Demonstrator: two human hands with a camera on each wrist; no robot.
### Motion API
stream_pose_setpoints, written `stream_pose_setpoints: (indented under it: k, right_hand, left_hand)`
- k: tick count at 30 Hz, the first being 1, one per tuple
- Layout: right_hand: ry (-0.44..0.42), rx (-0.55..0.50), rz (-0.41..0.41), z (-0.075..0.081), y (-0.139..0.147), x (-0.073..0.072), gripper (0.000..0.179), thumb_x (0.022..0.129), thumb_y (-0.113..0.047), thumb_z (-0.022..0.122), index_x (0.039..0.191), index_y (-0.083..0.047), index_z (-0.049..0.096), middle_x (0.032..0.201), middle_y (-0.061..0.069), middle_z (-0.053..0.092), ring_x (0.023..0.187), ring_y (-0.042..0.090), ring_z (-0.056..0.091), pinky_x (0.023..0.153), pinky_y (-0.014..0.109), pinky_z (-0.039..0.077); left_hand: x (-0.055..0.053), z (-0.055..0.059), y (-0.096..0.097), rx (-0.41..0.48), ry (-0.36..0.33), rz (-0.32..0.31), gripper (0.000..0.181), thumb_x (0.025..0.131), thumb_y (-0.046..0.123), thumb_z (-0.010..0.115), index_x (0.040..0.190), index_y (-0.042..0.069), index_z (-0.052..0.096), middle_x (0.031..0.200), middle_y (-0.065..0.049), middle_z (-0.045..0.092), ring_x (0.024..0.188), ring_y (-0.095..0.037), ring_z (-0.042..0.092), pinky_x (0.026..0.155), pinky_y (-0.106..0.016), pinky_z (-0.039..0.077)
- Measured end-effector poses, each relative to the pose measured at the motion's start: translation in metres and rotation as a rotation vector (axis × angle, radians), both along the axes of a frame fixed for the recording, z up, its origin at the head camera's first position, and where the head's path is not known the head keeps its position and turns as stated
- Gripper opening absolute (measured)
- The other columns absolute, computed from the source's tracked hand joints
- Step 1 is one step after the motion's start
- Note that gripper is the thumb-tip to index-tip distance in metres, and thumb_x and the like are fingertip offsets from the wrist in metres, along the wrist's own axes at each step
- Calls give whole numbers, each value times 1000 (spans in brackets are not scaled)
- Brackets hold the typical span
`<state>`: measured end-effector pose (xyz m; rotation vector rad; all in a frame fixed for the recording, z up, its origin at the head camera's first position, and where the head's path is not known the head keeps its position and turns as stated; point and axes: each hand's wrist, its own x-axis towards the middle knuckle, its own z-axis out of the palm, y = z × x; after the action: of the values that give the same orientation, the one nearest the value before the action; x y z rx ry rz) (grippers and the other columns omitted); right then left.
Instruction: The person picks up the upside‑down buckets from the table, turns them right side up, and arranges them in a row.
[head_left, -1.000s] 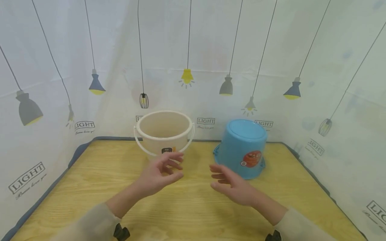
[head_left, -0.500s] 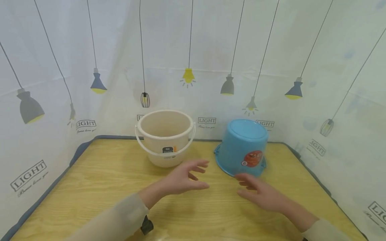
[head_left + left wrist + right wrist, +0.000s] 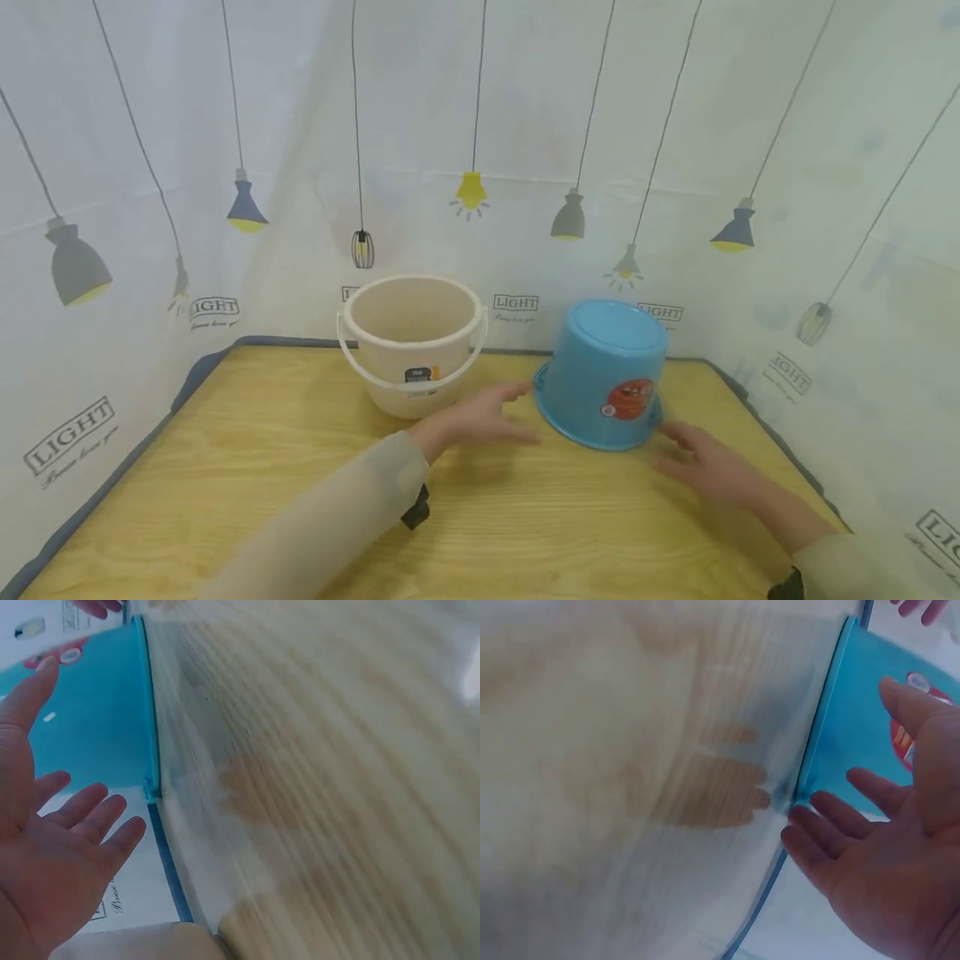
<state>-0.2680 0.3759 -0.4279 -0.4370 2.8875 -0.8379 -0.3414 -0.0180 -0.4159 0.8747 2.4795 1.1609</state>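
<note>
A blue bucket [image 3: 603, 375] stands upside down on the table, its base up and a red round label on its side. My left hand [image 3: 487, 417] is just left of its rim, fingers spread and holding nothing. On the other side, my right hand [image 3: 705, 462] is near the rim's right end, also with nothing in it; whether a fingertip touches the rim I cannot tell. Both wrist views show the blue wall beyond spread fingers. Upright to the left is a cream bucket [image 3: 408, 367], its white handle hanging down in front, partly behind my left hand.
The wood-patterned table [image 3: 247, 467] has a dark blue edge along the back and sides. A white curtain [image 3: 420, 100] printed with hanging lamps encloses it behind and at both sides, close behind the two buckets.
Both hands have moved to the right and spread apart, from in front of the buckets to either side of the blue bucket. Neither bucket has moved.
</note>
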Motion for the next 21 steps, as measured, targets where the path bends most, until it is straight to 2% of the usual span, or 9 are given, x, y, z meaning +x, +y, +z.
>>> stream_pose_setpoints:
  k: [5,8,12,15,19,21]
  right_hand:
    - [14,63,-13,-3,4,-15,93,104,-43,75,159,19,34,158,50,41,142,69,47,114,78,47]
    - [-13,94,-37,-4,3,-21,101,101,-48,77,161,18,30,158,51,38,145,70,41,116,79,44]
    - [-57,115,-61,-7,2,-28,109,100,-53,78,163,19,25,161,51,33,148,71,35,118,80,40]
    - [-79,135,-69,-10,0,-34,113,99,-56,78,164,19,22,163,51,30,149,71,33,120,80,38]
    - [-71,160,-66,-10,-5,-40,120,97,-60,79,163,20,20,163,51,29,150,71,32,121,80,36]
    - [-58,164,-56,-9,-8,-44,122,95,-60,80,163,21,19,164,51,28,150,71,32,122,80,35]
  left_hand:
    - [-19,-9,12,51,-64,43,97,92,43,90,172,23,39,178,-5,41,164,-37,38,133,-64,34]
    - [-32,-16,20,50,-59,42,99,90,39,93,172,22,39,177,-5,42,164,-37,38,133,-65,34]
    - [-45,-24,29,-15,-3,20,105,88,35,94,173,15,35,176,-9,43,163,-36,40,134,-60,34]
    - [-50,-27,34,-81,13,44,109,86,38,96,173,13,34,176,-10,43,163,-35,41,135,-57,34]
    - [-55,-30,37,-189,25,122,112,83,49,95,173,21,35,179,-5,37,168,-32,32,138,-58,26]
    - [-57,-30,37,-222,32,139,111,85,51,94,174,24,34,182,-6,31,171,-33,23,139,-61,19]
